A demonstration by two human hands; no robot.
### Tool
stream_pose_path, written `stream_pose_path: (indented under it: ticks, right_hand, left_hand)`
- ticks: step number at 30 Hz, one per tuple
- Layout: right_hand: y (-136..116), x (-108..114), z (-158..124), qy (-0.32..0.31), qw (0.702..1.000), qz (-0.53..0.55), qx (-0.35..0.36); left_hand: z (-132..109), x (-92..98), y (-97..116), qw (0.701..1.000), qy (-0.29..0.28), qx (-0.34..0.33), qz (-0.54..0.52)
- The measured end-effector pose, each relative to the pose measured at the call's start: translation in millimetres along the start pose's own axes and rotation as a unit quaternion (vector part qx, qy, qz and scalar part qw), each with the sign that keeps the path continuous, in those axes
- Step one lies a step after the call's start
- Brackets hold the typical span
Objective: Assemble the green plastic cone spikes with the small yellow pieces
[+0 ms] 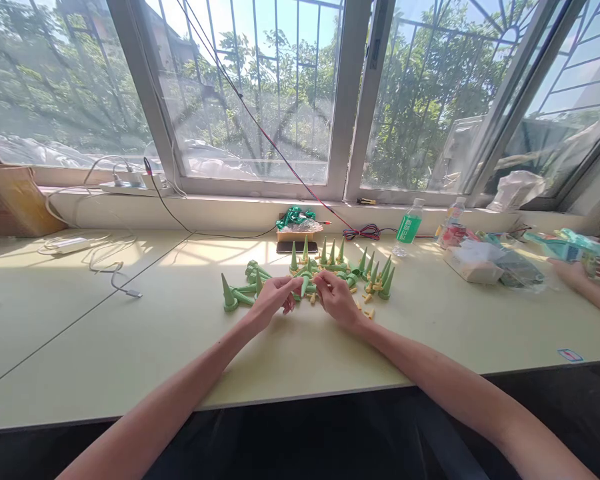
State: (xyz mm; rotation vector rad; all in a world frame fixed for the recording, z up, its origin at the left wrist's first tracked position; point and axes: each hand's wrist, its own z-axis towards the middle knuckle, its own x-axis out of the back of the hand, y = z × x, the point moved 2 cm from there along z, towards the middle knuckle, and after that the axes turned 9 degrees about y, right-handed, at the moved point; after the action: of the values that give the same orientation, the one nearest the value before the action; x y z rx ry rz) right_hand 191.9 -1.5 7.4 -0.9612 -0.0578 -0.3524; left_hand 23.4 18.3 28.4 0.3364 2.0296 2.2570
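Note:
My left hand is closed in a pinch beside a green plastic spike whose tip slants downward, and its fingertips seem to grip it. Just to the right, my right hand has its thumb and fingers pressed together near the same spike; whatever lies between them is too small to make out. Around both hands are more green cone-shaped spikes, several upright, such as a spike at the left and a spike at the right. Small yellow plastic pieces lie scattered among them.
Behind the spikes lie a dark phone and a small box with green cord. A bottle and a white box stand to the right. Another person's hand is at the far right. A cable crosses the left side.

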Motion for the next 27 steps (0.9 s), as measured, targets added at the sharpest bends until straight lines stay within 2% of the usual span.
stream_pose_path:
  ticks: [11,16,24,27]
  right_hand:
    - [2.9,-0.4,0.4,-0.009,1.000,0.011,-0.024]
    - [0.5,-0.1,0.2,-0.007,1.000,0.015,-0.023]
    - [-2.5,-0.4,1.2,-0.011,0.998,0.051,-0.040]
    - [-2.5,-1.7,1.4,-0.004,0.996,0.072,-0.051]
  left_hand:
    - [2.5,4.7,-5.6,0.997,-0.011,-0.069,0.033]
    - [1.8,5.3,-5.0,0.996,-0.014,-0.076,0.036]
    - [-2.1,5.2,0.3,0.994,0.016,-0.084,0.070]
    - [-4.9,2.0,3.3,0.991,0.006,-0.100,0.090]
